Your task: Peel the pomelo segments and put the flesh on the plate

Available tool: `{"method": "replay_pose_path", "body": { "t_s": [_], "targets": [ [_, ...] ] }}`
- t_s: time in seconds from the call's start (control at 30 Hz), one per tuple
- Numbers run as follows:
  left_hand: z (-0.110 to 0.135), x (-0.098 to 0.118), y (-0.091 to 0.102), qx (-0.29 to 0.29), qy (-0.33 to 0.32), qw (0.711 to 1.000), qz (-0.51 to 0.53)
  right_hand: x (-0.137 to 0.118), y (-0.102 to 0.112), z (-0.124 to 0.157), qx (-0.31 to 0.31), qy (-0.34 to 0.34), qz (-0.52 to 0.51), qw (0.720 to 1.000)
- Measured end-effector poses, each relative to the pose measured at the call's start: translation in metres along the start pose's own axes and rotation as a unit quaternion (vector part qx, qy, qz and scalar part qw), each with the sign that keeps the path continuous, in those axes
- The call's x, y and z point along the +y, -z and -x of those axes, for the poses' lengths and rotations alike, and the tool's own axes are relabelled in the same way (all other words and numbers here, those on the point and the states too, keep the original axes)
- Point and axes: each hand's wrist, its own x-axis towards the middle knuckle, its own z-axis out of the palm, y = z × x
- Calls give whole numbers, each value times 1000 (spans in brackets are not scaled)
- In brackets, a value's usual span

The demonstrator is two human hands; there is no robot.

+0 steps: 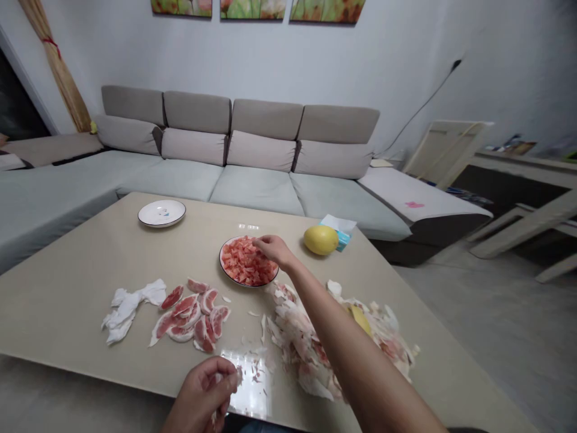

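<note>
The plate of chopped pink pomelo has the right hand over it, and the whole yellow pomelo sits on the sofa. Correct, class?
No: the head view shows the whole yellow pomelo on the table, not the sofa. The rest stands.

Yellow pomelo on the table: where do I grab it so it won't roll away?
Probably best to cup the yellow pomelo over its fat middle, coming from above with the right hand, which is nearest. It is round and lies on the smooth table, so a push from the side could roll it.
</note>
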Motion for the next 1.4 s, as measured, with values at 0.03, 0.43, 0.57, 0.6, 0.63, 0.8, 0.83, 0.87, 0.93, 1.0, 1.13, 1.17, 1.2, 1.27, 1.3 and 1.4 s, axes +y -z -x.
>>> {"method": "replay_pose_path", "body": {
  "t_s": [0.03, 0.43, 0.57, 0.6, 0.63, 0.8, 0.83, 0.87, 0.93, 1.0, 1.13, 1.17, 1.2, 1.27, 1.3, 1.4],
  "targets": [
    [-1, -1, 2, 2, 1, 1000, 4, -1, -2, -4, 0, -2, -7, 1000],
    [-16, 14, -14, -15, 7, 999, -33, 24, 39, 37, 114, 98, -114, 982],
    [-35, 40, -62, -77, -44, 991, -98, 48, 66, 83, 123, 97, -125, 980],
    [-43, 46, -76, -90, -79, 987, -105, 54, 72, 95, 129, 94, -123, 979],
    [-51, 50, -90, -90, -103, 986, -100, 60, 77, 106, 135, 92, -120, 979],
    [-88, 56, -126, -107, -129, 983, -69, 85, 92, 154, 157, 86, -94, 979],
    [-91, 55, -127, -113, -122, 984, -63, 89, 91, 161, 152, 87, -88, 981],
    [-92, 54, -125, -119, -115, 985, -55, 92, 89, 168, 144, 88, -84, 982],
    [-89, 53, -119, -125, -104, 986, -35, 96, 80, 180, 120, 93, -77, 985],
    [-83, 54, -113, -129, -98, 987, -11, 97, 66, 190, 89, 100, -72, 988],
    [-65, 63, -105, -140, -111, 983, 42, 84, 35, 209, 43, 134, -34, 989],
    [-59, 67, -104, -143, -119, 981, 55, 78, 29, 213, 43, 142, -23, 989],
    [-53, 71, -102, -147, -127, 979, 67, 71, 24, 217, 47, 150, -16, 987],
    [-38, 80, -99, -154, -141, 974, 84, 57, 16, 226, 59, 169, -7, 984],
    [-30, 84, -97, -158, -148, 972, 91, 49, 13, 230, 65, 182, -2, 981],
    [-5, 92, -89, -172, -172, 964, 104, 32, 6, 242, 78, 231, 15, 970]
  ]
}}
